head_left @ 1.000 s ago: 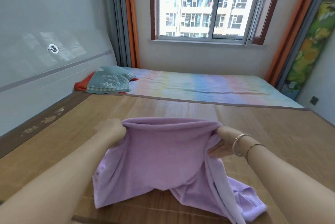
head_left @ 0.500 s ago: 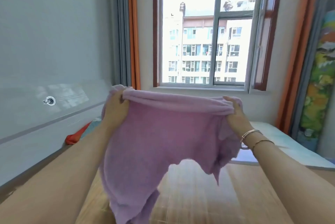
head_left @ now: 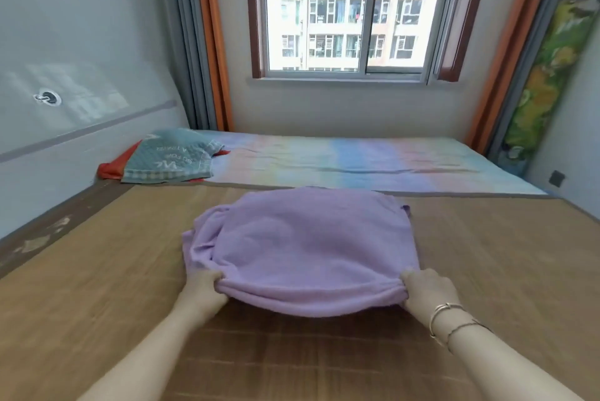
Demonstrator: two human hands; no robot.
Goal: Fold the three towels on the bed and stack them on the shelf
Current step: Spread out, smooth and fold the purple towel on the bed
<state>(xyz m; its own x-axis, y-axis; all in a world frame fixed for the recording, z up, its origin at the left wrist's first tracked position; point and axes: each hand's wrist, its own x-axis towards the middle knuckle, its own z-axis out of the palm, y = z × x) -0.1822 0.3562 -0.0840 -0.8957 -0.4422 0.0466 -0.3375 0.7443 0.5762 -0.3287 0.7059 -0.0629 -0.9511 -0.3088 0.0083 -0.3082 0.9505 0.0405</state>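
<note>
The bed [head_left: 97, 303], covered near the person by a woven mat and farther off by a pale striped sheet [head_left: 357, 162], carries all the towels that can be seen; no shelf is in view, so by this picture nothing has been stacked yet.

The purple towel [head_left: 305, 248] lies on the mat in front of the person, doubled over with a rounded fold along its near edge and a loose bunch at its left side. It looks like a first fold only, so more folding is probably needed before it is ready to carry.

Far back at the left, by the wall, a teal towel [head_left: 168, 157] lies on top of a red towel [head_left: 108, 170], both rumpled and seemingly unfolded.

The left hand [head_left: 203, 290] has its grip closed, pinching the towel's near left corner; the right hand [head_left: 425, 290] pinches the near right corner likewise.
</note>
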